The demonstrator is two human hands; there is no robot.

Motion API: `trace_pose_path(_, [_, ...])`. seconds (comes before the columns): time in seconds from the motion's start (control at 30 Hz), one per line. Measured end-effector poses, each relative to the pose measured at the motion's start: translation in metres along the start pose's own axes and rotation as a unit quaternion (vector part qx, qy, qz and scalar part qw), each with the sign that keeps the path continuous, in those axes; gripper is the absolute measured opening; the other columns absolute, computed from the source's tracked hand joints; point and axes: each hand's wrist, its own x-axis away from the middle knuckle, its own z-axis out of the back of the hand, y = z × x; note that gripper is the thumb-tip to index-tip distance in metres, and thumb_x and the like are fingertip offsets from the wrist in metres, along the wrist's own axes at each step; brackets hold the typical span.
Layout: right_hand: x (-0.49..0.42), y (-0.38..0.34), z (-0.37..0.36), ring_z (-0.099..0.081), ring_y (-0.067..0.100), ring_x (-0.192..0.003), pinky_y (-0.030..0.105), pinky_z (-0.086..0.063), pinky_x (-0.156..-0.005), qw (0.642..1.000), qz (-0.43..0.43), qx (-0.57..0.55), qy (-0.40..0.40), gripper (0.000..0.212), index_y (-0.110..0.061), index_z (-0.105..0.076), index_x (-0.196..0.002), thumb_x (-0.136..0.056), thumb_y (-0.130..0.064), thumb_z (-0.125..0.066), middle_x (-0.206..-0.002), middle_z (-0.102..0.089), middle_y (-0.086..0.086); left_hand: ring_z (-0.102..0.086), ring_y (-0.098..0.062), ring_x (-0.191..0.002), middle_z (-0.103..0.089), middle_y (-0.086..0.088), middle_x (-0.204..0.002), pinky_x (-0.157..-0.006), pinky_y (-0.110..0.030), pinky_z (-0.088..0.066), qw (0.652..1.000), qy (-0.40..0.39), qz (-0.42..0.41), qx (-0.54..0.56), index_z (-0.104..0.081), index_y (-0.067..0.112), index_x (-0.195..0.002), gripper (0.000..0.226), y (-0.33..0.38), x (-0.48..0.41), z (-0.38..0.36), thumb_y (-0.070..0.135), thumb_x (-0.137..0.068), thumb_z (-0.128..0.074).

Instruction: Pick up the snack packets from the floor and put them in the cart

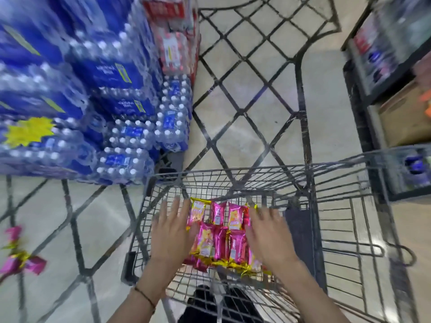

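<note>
Several pink and yellow snack packets (219,234) lie in rows on the floor of the grey wire cart (256,177). My left hand (171,231) hovers over the packets' left side with its fingers spread, holding nothing. My right hand (268,234) hovers over their right side, also spread and empty, and covers part of the right-hand packets. More pink packets (21,259) lie on the tiled floor at the far left, blurred.
Stacked packs of bottled water (93,101) stand to the left of the cart, with red-labelled packs (175,38) behind them. Dark shelving with boxes (396,89) lines the right. The beige floor (245,78) has black diamond lines.
</note>
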Motion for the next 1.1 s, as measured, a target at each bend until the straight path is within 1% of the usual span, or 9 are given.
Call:
trace_pose_path(0.1, [0.003,-0.015,0.047,-0.051,0.033,-0.119,0.048,-0.051,-0.094,0.997,0.044,0.022,0.063,0.053,-0.015,-0.042,-0.146,-0.099,-0.039,-0.046,-0.136,-0.054,0.010,-0.050,-0.036,-0.134,-0.056,-0.004,-0.146,-0.100,-0.059,-0.047,0.998,0.058,-0.017,0.005,-0.056,0.021,-0.138,0.058,-0.007,0.015,0.044,0.053,-0.090,-0.055])
trace_pose_path(0.2, [0.008,-0.037,0.082,-0.053,0.034,-0.120,0.050,-0.052,-0.094,0.991,0.083,0.023,0.106,0.051,-0.014,-0.048,-0.143,-0.098,-0.038,-0.052,-0.135,-0.057,0.012,-0.051,-0.032,-0.131,-0.059,-0.001,-0.138,-0.098,-0.054,-0.047,0.993,0.120,-0.004,0.015,-0.057,0.022,-0.132,0.055,-0.012,0.039,0.086,0.053,-0.088,-0.047])
trace_pose_path(0.37, [0.022,-0.091,0.118,-0.056,0.033,-0.111,0.049,-0.054,-0.086,0.973,0.178,0.028,0.144,0.049,-0.014,-0.051,-0.138,-0.093,-0.034,-0.059,-0.126,-0.060,0.011,-0.045,-0.029,-0.137,-0.053,0.001,-0.144,-0.105,-0.052,-0.044,0.986,0.147,0.069,0.035,-0.051,0.024,-0.139,0.056,-0.039,0.092,0.129,0.054,-0.091,-0.047])
trace_pose_path(0.5, [0.044,-0.146,0.139,-0.054,0.031,-0.117,0.048,-0.052,-0.092,0.949,0.273,0.024,0.158,0.048,-0.015,-0.050,-0.140,-0.095,-0.035,-0.050,-0.131,-0.057,0.009,-0.041,-0.028,-0.141,-0.051,-0.002,-0.146,-0.110,-0.051,-0.040,0.976,0.167,0.135,0.030,-0.051,0.021,-0.139,0.055,-0.074,0.147,0.149,0.052,-0.093,-0.051])
trace_pose_path(0.57, [0.061,-0.175,0.144,-0.052,0.030,-0.122,0.047,-0.051,-0.096,0.935,0.317,0.042,0.157,0.049,-0.018,-0.047,-0.142,-0.097,-0.036,-0.051,-0.135,-0.055,0.007,-0.045,-0.030,-0.139,-0.054,-0.005,-0.145,-0.107,-0.054,-0.043,0.966,0.188,0.175,0.033,-0.055,0.019,-0.136,0.055,-0.091,0.177,0.158,0.052,-0.092,-0.052])
trace_pose_path(0.67, [0.090,-0.215,0.146,-0.054,0.028,-0.119,0.046,-0.051,-0.096,0.915,0.365,0.043,0.167,0.048,-0.017,-0.048,-0.138,-0.095,-0.037,-0.056,-0.128,-0.057,0.005,-0.052,-0.031,-0.133,-0.058,-0.006,-0.140,-0.101,-0.055,-0.047,0.949,0.217,0.226,0.041,-0.059,0.017,-0.130,0.055,-0.115,0.221,0.167,0.052,-0.090,-0.045])
trace_pose_path(0.8, [0.135,-0.277,0.141,-0.058,0.028,-0.110,0.044,-0.054,-0.090,0.886,0.422,0.044,0.188,0.045,-0.016,-0.055,-0.131,-0.089,-0.034,-0.060,-0.119,-0.060,0.005,-0.056,-0.030,-0.128,-0.060,-0.005,-0.137,-0.099,-0.055,-0.048,0.924,0.238,0.294,0.059,-0.062,0.018,-0.128,0.057,-0.146,0.283,0.168,0.053,-0.087,-0.047])
trace_pose_path(0.9, [0.180,-0.332,0.133,-0.061,0.029,-0.102,0.044,-0.055,-0.084,0.861,0.466,0.044,0.202,0.047,-0.015,-0.060,-0.124,-0.083,-0.035,-0.071,-0.112,-0.064,0.006,-0.055,-0.029,-0.129,-0.060,-0.004,-0.138,-0.099,-0.056,-0.048,0.905,0.247,0.338,0.071,-0.063,0.021,-0.128,0.057,-0.168,0.339,0.168,0.056,-0.086,-0.050])
trace_pose_path(1.1, [0.282,-0.431,0.098,-0.059,0.029,-0.103,0.046,-0.054,-0.078,0.823,0.539,0.034,0.175,0.049,-0.018,-0.059,-0.123,-0.081,-0.038,-0.074,-0.115,-0.063,0.004,-0.055,-0.028,-0.130,-0.059,-0.002,-0.140,-0.097,-0.055,-0.050,0.864,0.253,0.426,0.087,-0.061,0.023,-0.130,0.056,-0.229,0.473,0.157,0.057,-0.087,-0.048])
